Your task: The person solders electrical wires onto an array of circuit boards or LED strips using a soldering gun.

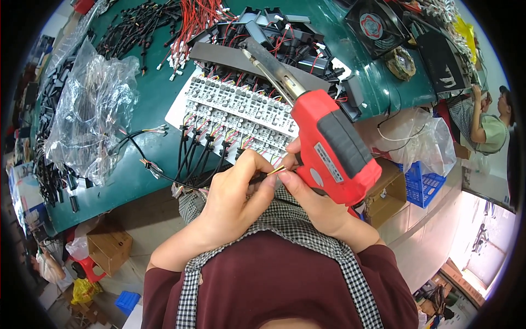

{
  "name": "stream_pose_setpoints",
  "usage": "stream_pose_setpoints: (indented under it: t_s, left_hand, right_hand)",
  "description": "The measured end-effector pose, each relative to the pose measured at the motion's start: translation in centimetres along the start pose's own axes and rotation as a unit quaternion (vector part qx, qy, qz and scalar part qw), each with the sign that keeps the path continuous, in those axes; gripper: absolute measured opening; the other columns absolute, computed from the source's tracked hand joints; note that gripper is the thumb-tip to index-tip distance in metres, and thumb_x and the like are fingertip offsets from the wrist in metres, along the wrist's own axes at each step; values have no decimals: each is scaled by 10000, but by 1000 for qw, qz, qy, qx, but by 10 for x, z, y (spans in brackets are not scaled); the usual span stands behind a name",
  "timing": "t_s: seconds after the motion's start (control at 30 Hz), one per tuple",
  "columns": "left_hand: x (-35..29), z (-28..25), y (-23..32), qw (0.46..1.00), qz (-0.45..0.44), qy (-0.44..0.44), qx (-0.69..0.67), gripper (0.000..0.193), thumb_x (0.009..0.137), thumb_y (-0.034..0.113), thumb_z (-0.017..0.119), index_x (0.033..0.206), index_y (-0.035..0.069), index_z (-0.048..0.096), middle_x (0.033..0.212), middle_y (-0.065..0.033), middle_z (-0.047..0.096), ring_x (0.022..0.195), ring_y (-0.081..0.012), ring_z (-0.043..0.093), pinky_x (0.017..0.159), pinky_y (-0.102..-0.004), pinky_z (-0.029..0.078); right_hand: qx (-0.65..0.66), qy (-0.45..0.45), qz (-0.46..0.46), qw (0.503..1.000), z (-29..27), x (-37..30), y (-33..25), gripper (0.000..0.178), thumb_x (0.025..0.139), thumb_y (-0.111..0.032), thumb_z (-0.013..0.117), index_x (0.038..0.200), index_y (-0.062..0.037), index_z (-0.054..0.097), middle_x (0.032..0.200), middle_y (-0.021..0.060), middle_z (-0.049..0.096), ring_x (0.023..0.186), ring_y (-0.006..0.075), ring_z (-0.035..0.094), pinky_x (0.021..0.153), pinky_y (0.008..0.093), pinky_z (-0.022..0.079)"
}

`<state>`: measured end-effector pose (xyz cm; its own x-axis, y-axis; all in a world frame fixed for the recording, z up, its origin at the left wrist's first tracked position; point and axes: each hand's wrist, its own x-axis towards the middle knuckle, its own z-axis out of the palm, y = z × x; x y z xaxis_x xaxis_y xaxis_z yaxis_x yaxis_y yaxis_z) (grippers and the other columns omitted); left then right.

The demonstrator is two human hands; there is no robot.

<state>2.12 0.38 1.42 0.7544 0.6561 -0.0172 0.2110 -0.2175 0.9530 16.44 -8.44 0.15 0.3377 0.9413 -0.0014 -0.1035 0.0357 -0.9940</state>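
Note:
My right hand (315, 205) is wrapped around the grip of a red and black soldering gun (329, 145), whose metal tip points away to the upper left above the boards. The thumb of that hand also meets my left fingertips at a thin yellow and black wire (278, 170). My left hand (235, 197) pinches this wire between thumb and forefinger. Just beyond my hands lies a white panel of circuit boards (235, 112) with small round components. Several black cables (189, 145) with coloured wire ends run from the panel's near edge.
A clear plastic bag (90, 109) and a loose black cable (145, 162) lie on the green table (153, 104) at left. Red wires (192, 27), black housings (263, 30) and a fan (375, 27) sit at the back. A blue crate (422, 186) stands at right.

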Motion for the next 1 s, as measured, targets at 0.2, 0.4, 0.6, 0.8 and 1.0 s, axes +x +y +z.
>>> stream_pose_setpoints:
  t_s: [0.2, 0.4, 0.6, 0.8, 1.0]
  left_hand:
    - [0, 4, -9, 993, 101, 20, 63, 168, 799, -19, 662, 879, 8, 517, 708, -58, 564, 575, -117, 592, 512, -259, 447]
    - [-4, 2, -11, 976, -23, -9, -218, 133, 803, -36, 652, 873, -7, 543, 704, -15, 538, 559, -48, 497, 500, -223, 398]
    - [-13, 1, -8, 992, 54, 80, -78, 103, 779, -33, 673, 866, 4, 632, 695, -60, 593, 535, -81, 528, 479, -235, 404]
    - [6, -4, -35, 825, 351, 155, 414, 206, 714, -7, 662, 919, -17, 660, 777, -92, 573, 563, -147, 541, 467, -236, 443]
    - [10, 13, -58, 811, 305, 198, 458, 246, 675, 22, 665, 917, -20, 661, 741, -63, 507, 566, -147, 499, 441, -228, 403]
  right_hand:
    - [28, 6, 49, 998, 1, -3, -4, 792, 814, 87, 649, 1468, -7, 212, 1080, 101, 581, 872, 115, 614, 758, 255, 513]
    - [78, -24, 75, 994, -4, 1, -8, 851, 801, 87, 669, 1486, 1, 172, 1096, 109, 587, 870, 120, 626, 779, 263, 512]
    - [38, -45, 62, 996, -7, 3, -11, 532, 847, 38, 644, 1308, 16, 379, 946, 76, 604, 815, 104, 594, 743, 243, 486]
    - [-18, -9, 50, 999, -40, -20, -6, 422, 878, -168, 629, 1204, 42, 462, 916, 124, 607, 700, 135, 571, 642, 263, 459]
    - [-47, -12, 43, 998, -83, -64, 8, 504, 873, -266, 648, 1215, 61, 476, 1088, 163, 555, 659, 148, 554, 596, 263, 437]
